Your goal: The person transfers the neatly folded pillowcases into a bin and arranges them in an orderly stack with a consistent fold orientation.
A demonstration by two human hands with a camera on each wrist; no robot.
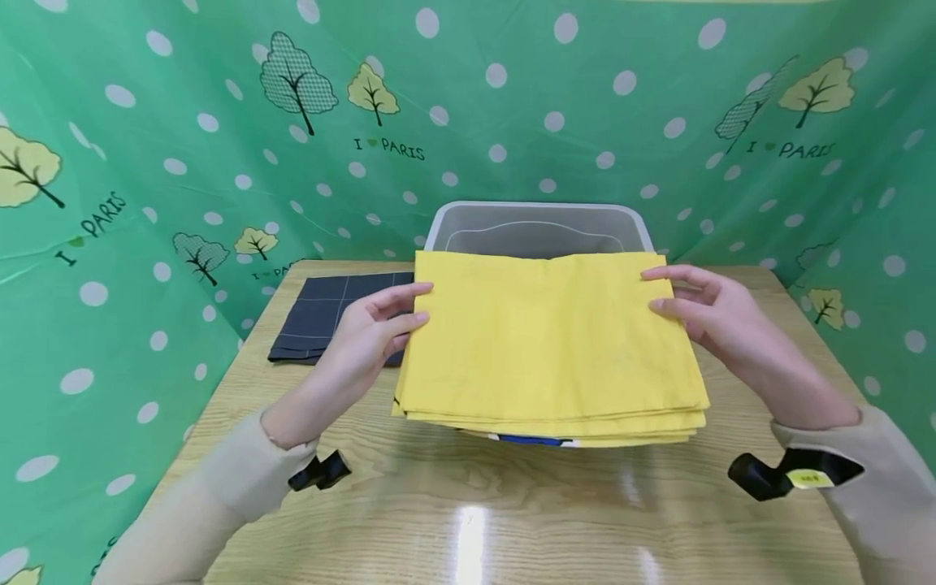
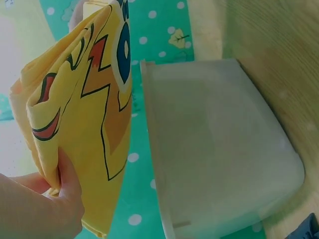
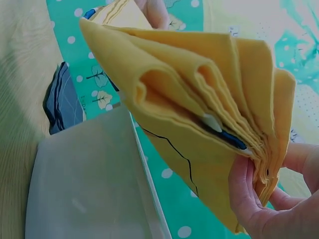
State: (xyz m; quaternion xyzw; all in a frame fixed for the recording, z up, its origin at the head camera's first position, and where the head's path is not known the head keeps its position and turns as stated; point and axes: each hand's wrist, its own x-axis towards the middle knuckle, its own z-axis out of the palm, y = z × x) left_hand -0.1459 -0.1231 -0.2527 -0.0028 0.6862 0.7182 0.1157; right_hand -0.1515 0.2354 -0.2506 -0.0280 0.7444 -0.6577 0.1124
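A folded yellow cloth (image 1: 544, 337), several layers thick, is held up between both hands in the head view. My left hand (image 1: 369, 329) pinches its left edge, and my right hand (image 1: 705, 309) pinches the right edge. In the left wrist view, the cloth's underside (image 2: 112, 99) carries an orange, red and blue print with black outlines. The right wrist view shows the folds (image 3: 199, 84) fanning out from where the right fingers grip them. Behind the cloth stands a pale plastic bin (image 1: 541, 227), its lower part hidden by the cloth in the head view.
A folded dark cloth with thin light lines (image 1: 322, 313) lies on the left of the wooden table (image 1: 409, 512). Green dotted fabric with tree prints (image 1: 468, 106) hangs behind the table and along its sides.
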